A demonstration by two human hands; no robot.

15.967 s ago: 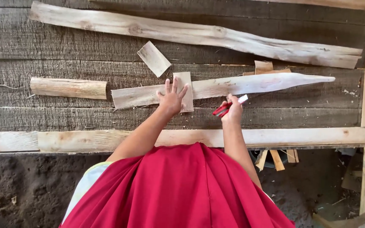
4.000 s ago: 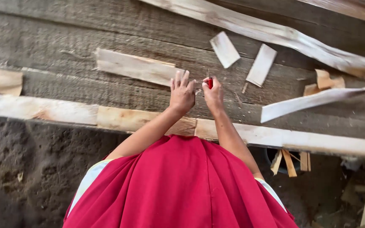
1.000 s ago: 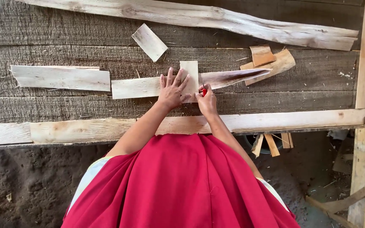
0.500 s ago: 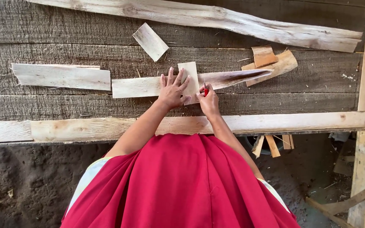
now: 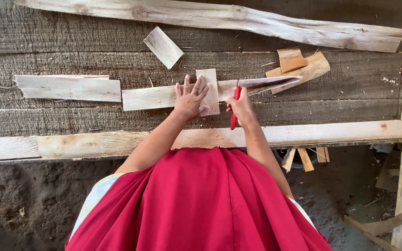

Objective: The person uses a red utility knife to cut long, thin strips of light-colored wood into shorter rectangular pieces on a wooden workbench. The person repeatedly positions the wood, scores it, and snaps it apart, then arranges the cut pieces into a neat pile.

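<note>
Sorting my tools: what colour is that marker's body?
Red; the marker shows in the head view.

Even, soft daylight, bright on the pale wood; shadows are faint. Focus is sharp, though the dark lower-left ground seems slightly murky.

I count two long strips (image 5: 68,88) (image 5: 164,96), one crooked slat (image 5: 219,17), four small offcuts (image 5: 163,46) (image 5: 209,90) (image 5: 291,59) (image 5: 310,69), and one red cutter (image 5: 234,111) in my grip.

- The right hand (image 5: 242,106) is hiding most of the red tool (image 5: 234,108) (its tip too small to tell).
- At nine o'clock, the picture's edge is cutting off the pale plank (image 5: 117,139).
</note>
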